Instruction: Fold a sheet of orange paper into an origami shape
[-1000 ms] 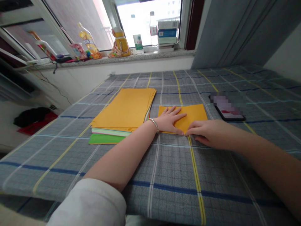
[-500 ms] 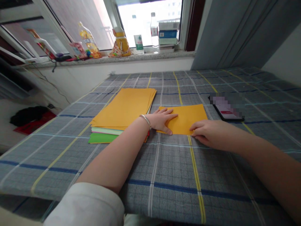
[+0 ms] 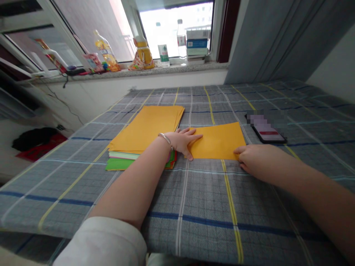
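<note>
A sheet of orange paper (image 3: 219,141) lies flat in front of me, its long side running left to right. It looks shorter front to back than the sheets in the stack; whether it is folded I cannot tell for sure. My left hand (image 3: 185,142) rests on its left end, palm down and fingers spread. A bangle circles that wrist. My right hand (image 3: 249,157) is at the near right corner, fingers curled together and the fingertips on the paper's edge. Left of the sheet, close to my left wrist, sits a stack of coloured paper (image 3: 151,127), orange on top with green and white layers below.
A checked cloth (image 3: 205,199) covers the table. To the right lies a phone (image 3: 267,131), its screen partly blurred. Behind, a windowsill (image 3: 105,76) carries a juice bottle (image 3: 107,53), a yellow bottle (image 3: 144,55), a clear bottle (image 3: 181,40) and stacked boxes (image 3: 197,44).
My right hand has slid right along the paper's near edge to its corner. My left hand has shifted slightly left, still spread on the sheet.
</note>
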A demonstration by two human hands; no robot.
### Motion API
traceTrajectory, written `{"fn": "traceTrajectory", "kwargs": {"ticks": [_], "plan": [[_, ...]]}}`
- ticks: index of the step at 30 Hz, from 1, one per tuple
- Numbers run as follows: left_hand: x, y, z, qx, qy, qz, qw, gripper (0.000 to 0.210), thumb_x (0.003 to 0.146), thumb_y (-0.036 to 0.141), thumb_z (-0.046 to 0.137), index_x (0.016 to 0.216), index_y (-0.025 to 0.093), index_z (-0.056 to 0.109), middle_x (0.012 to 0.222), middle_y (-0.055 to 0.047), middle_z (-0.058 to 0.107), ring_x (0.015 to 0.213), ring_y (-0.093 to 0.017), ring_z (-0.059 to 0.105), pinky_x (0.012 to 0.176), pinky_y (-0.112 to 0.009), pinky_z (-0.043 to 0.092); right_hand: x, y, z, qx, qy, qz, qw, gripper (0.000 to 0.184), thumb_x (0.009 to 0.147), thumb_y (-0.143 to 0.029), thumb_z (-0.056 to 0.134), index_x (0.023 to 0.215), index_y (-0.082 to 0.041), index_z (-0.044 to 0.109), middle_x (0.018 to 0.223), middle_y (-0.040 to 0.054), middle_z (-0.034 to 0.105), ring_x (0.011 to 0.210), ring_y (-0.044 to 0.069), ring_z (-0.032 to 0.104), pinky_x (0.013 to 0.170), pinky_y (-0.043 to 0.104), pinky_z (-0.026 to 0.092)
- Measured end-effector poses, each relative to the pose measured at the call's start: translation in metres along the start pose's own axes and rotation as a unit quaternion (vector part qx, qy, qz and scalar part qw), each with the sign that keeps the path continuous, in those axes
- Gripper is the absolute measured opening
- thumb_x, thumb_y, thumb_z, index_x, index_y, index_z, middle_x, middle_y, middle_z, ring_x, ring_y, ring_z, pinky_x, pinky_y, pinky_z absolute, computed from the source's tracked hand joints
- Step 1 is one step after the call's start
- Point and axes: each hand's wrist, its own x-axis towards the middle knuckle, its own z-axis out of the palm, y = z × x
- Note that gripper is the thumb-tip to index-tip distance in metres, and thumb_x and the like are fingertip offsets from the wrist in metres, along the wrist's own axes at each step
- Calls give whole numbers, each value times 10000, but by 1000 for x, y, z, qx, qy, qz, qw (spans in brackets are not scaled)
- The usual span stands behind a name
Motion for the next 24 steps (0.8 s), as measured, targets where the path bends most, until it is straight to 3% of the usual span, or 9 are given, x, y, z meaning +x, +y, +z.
{"fn": "traceTrajectory", "kwargs": {"ticks": [3,11,14,18,21,22,24], "plan": [[-2,-4,0,4,5,-1,1000,1182,674,571,785,1631,313,140,1709,-130,2,1584,-376,1,1233,-647,97,-2,1,-4,-20,-28,-1,999,233,877,-168,549,823,-188,775,999,160,773,836,314,747,629,400,548],[-2,-9,3,-12,30,17,999,1172,649,555,816,1619,305,208,1706,-148,70,1574,-416,21,1214,-669,133,-7,5,6,-79,49,40,995,189,767,-93,617,683,-209,741,722,133,739,618,293,705,468,367,446],[-4,-4,1,-11,31,15,999,1133,629,489,847,1597,356,273,1709,-120,85,1567,-439,-6,1209,-679,132,-7,21,10,-64,54,40,996,145,751,-244,720,612,-217,691,678,134,710,597,300,684,455,359,404],[-7,2,-3,-16,31,8,999,1132,608,423,870,1589,352,310,1708,-129,94,1564,-446,-8,1220,-666,102,-5,38,7,-65,83,50,993,312,654,-467,820,612,-219,635,690,106,675,569,258,626,473,357,399],[-7,5,-3,-20,28,2,999,1127,616,460,859,1590,364,300,1712,-116,98,1567,-441,12,1223,-653,123,2,28,6,-27,154,-31,987,309,688,-445,814,862,-211,710,933,111,723,815,284,673,649,393,504],[-7,6,-2,-18,27,0,999,1119,621,489,852,1589,368,302,1713,-110,105,1569,-439,21,1222,-653,133,6,21,7,-3,172,-76,982,309,758,-407,770,990,-210,721,1041,111,726,924,290,678,729,403,521],[-6,10,-1,-6,42,-3,999,1090,634,556,833,1579,364,324,1706,-104,164,1569,-434,55,1218,-662,143,14,5,12,21,182,-164,969,201,898,-302,632,1045,-196,717,1126,109,731,1002,261,673,835,398,511]]}}
